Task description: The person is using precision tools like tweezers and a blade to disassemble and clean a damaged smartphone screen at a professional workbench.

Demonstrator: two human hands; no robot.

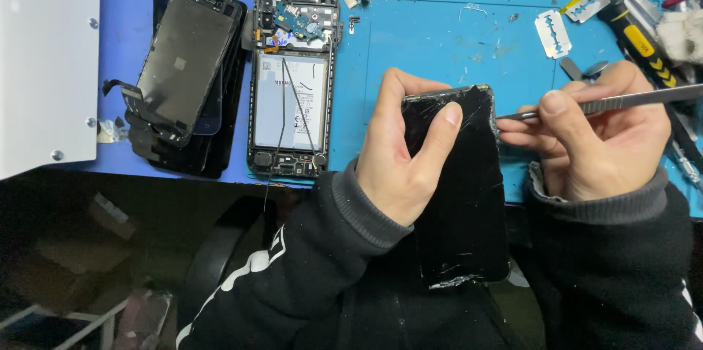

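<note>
My left hand (406, 149) grips a black phone screen panel (465, 196) with cracked glass, thumb pressed on its upper face. The panel stands tilted over the near edge of the blue work mat (439, 35). My right hand (593, 134) holds metal tweezers (622, 101). Their tip touches the panel's upper right edge. Both arms wear dark sleeves with grey cuffs.
An opened phone body (293, 86) with its battery and board exposed lies left of my hands. A stack of black screen panels (187, 75) sits further left. Razor blades (553, 34), small metal parts and tools lie at the mat's far right. A white panel (44, 57) is at far left.
</note>
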